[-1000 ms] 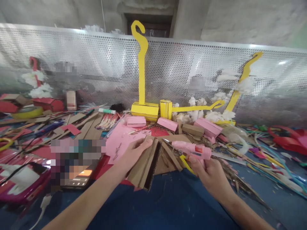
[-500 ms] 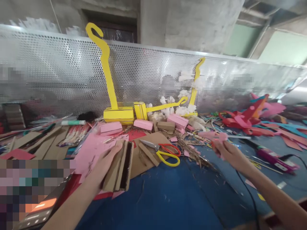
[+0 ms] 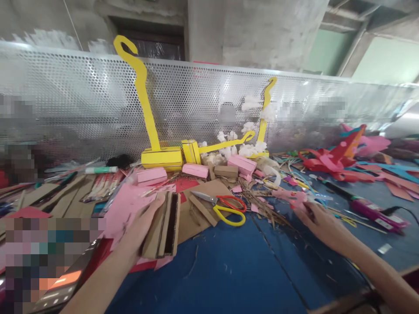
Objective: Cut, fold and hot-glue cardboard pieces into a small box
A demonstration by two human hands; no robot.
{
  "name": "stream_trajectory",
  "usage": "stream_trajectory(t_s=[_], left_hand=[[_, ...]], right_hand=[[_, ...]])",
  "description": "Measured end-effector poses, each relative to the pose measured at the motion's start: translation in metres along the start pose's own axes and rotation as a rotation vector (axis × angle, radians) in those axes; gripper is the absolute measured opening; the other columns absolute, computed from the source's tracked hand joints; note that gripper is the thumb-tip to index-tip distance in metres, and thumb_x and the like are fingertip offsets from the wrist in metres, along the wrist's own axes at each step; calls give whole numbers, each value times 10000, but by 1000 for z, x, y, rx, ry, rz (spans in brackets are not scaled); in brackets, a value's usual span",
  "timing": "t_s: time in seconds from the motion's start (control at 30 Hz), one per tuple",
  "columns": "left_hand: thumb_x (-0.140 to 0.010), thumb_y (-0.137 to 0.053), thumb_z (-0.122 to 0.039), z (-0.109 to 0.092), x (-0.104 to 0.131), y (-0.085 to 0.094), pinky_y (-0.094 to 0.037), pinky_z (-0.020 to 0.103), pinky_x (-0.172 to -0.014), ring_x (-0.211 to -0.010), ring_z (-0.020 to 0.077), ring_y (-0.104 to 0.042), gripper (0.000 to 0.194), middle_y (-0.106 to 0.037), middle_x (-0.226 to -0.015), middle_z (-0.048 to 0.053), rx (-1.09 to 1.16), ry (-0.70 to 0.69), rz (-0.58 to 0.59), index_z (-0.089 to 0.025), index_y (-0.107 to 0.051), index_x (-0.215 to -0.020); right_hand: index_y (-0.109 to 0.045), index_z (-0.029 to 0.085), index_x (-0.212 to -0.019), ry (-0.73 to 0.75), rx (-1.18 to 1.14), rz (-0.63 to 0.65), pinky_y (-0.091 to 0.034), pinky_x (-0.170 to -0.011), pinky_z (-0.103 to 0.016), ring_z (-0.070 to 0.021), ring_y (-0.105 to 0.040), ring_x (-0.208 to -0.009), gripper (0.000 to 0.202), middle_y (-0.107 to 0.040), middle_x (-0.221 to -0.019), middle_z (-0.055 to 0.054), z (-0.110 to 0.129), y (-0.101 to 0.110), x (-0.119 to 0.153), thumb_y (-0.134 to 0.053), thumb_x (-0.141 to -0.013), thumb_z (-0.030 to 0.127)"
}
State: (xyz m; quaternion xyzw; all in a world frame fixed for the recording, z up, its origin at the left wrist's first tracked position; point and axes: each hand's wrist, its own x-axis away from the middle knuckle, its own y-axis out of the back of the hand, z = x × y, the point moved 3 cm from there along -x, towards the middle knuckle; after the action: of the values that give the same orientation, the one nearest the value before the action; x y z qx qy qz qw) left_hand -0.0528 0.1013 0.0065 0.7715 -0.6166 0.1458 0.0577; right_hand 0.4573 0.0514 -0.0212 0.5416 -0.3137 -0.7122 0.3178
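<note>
My left hand (image 3: 149, 222) grips a folded cardboard piece (image 3: 165, 226) whose long open side faces right. On the right, my right hand (image 3: 312, 220) is at a pink glue gun (image 3: 293, 197) lying low over the table, its nozzle pointing left; the fingers are curled, and whether they still grip it is unclear. Scissors (image 3: 229, 211) with one red and one yellow handle lie between the hands on brown cardboard (image 3: 193, 226). Behind them sit small pink boxes (image 3: 152, 175) and a brown box (image 3: 226, 171).
Yellow hooked cardboard shapes (image 3: 162, 158) stand against the perforated metal panel (image 3: 203, 104). A purple tool (image 3: 376, 213) with a black cord lies at right, near red paper pieces (image 3: 334, 157). Cardboard strips (image 3: 70, 196) and a marker (image 3: 101, 169) lie at left.
My right hand has lowered toward the table with the pink glue gun, and its fingers have turned downward. The clear stick behind the gun is less visible. My left hand has hardly moved.
</note>
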Motion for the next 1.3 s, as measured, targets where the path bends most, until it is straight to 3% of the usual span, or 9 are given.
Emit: stream_trajectory(t_s=[0.13,0.23,0.3,0.4,0.53,0.63,0.77,1.03,1.3], left_hand=[[-812,-744,-562,6,-7,3,-605,323,-544,-651,263,-757,499,-803,-819,111,20,-34,20,-175,-736,-1127],[-821,-751,-544,8,-13,4,-615,293,-614,-739,236,-764,482,-803,-909,102,118,-101,32,-181,-732,-1137],[-851,-740,-503,9,-16,4,-612,272,-646,-771,217,-760,437,-798,-962,100,202,-120,45,-185,-725,-1150],[-880,-736,-418,10,-20,4,-605,262,-649,-733,192,-745,364,-787,-949,87,307,-124,61,-194,-708,-1166],[-865,-763,-333,8,-21,3,-603,273,-661,-684,172,-727,342,-774,-919,57,371,-130,86,-221,-692,-1180],[-824,-800,-333,6,-19,2,-598,282,-664,-684,178,-730,406,-776,-923,53,382,-118,97,-232,-681,-1199],[-791,-820,-369,2,-16,0,-590,281,-689,-818,213,-749,446,-780,-1009,67,382,-168,147,-231,-687,-1193],[-722,-873,-376,-4,1,-8,-596,348,-783,-991,250,-709,500,-719,-1170,72,329,-287,210,-220,-621,-1126],[-796,-817,-347,-4,13,-17,-520,396,-1002,-1168,257,-628,554,-673,-1271,78,116,-533,308,-239,-581,-1285]], right_hand=[[-618,293,-962,36,121,61,-449,-707,-464,-352,-711,-824,229,-765,-969,-153,40,23,32,-513,-939,495],[-626,282,-1044,148,88,9,-456,-816,-483,-330,-709,-852,267,-759,-1045,-112,109,40,44,-464,-975,484],[-652,268,-982,310,-59,81,-461,-866,-445,-307,-702,-939,268,-755,-1004,-92,164,41,39,-436,-1011,424],[-680,255,-943,493,-291,474,-496,-795,-325,-221,-711,-894,268,-751,-1000,-56,237,19,23,-434,-1030,320],[-700,198,-925,449,-269,482,-475,-802,-335,-268,-702,-939,144,-746,-1009,-99,287,-21,-4,-581,-943,277],[-693,176,-907,387,-282,438,-455,-756,-336,-283,-698,-900,94,-746,-934,-118,296,-44,-12,-614,-890,226],[-627,196,-813,348,-397,418,-419,-638,-278,-203,-662,-708,65,-699,-754,-39,289,-50,-13,-606,-875,197],[-471,236,-1069,284,-1029,333,-511,-725,-275,-162,-647,-771,165,-676,-920,-30,273,-19,-22,-420,-1058,393],[-582,251,-1239,366,-837,170,-480,-922,-353,-228,-642,-1036,304,-697,-1106,-79,271,3,-12,-349,-1087,375]])
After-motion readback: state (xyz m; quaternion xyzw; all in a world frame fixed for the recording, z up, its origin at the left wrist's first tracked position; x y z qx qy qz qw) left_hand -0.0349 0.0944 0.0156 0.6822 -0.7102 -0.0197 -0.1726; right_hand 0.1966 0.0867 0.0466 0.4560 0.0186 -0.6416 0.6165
